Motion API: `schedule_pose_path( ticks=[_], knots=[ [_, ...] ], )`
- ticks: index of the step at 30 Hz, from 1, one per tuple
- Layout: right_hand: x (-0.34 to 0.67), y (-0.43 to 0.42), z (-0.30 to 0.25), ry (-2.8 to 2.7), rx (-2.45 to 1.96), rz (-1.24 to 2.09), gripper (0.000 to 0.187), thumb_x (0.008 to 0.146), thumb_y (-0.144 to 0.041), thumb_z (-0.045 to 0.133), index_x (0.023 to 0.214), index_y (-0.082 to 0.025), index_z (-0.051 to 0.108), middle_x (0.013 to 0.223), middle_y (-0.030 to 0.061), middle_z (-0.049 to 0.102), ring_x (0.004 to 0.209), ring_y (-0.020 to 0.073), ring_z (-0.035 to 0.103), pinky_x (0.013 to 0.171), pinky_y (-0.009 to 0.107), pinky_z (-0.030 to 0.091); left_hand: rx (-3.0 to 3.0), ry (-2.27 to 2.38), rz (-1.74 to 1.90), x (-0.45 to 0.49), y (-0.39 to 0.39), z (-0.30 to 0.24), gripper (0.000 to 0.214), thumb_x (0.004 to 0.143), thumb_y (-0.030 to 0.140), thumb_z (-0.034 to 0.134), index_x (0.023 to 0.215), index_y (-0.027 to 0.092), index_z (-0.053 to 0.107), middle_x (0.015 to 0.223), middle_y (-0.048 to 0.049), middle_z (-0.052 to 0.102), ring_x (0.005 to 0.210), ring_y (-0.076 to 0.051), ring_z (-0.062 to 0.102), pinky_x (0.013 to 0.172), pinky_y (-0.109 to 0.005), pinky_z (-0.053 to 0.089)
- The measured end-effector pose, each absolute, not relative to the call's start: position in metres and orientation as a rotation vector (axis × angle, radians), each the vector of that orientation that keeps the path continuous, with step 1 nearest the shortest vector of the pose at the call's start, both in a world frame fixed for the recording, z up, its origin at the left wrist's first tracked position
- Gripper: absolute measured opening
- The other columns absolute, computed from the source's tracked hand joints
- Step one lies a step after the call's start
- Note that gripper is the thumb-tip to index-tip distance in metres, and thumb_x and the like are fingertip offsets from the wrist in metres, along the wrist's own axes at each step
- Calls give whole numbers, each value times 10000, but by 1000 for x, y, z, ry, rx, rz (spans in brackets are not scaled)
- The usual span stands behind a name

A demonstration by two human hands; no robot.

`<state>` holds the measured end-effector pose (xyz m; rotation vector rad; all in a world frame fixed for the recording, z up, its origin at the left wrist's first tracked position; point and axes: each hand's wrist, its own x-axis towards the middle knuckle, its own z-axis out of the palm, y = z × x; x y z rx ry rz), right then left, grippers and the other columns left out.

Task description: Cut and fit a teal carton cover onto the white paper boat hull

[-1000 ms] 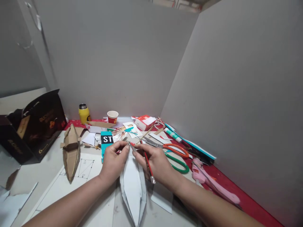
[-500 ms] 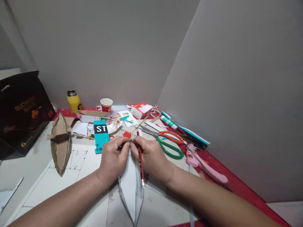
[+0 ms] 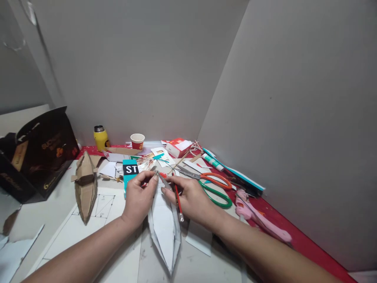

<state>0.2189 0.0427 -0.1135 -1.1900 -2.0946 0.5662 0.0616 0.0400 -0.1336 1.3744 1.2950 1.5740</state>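
Observation:
A long, pointed white card boat [image 3: 165,228] lies between my hands, its near tip toward me. My left hand [image 3: 141,196] pinches its far tip between thumb and fingers. My right hand [image 3: 191,200] is at the boat's right side near the far end, thumb and forefinger slightly parted. Tucked between its fingers is a red pencil [image 3: 178,198], silver end pointing toward me. Just beyond the hands lie scissors [image 3: 216,192] with one orange and one green handle. A brown cardboard boat [image 3: 86,196] rests to the left.
A dark box [image 3: 47,153], yellow bottle [image 3: 101,139] and paper cup [image 3: 137,142] stand toward the back. A teal packet [image 3: 129,173] is beside my left hand. On the right lies a pink glue gun [image 3: 259,216]. Paper scraps and sticks clutter the back; grey walls close the corner.
My right thumb and forefinger have come off the boat's far tip and drawn back along its right side, pencil still held. My left hand still pinches the tip. The view has shifted slightly.

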Motion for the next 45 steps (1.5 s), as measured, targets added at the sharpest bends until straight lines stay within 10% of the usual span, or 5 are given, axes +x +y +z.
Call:
schedule_pose_path(
  ticks=[20,45],
  knots=[
    [225,58,-120,-2006,-1184,653,136,789,-161,536,801,-145,671,656,3,610,594,134,515,552,224,397,1243,1141,1457,64,40,-142,415,783,319,714,1158,145,683,1152,-121,724,1052,-260,659,920,-373,501],
    [238,57,-112,-2026,-1281,307,276,817,-340,546,1045,-228,655,892,82,742,753,266,686,618,346,509,1290,1178,1462,63,38,-143,171,779,195,627,882,157,759,865,-74,767,756,-190,673,713,-296,521]
  ],
)
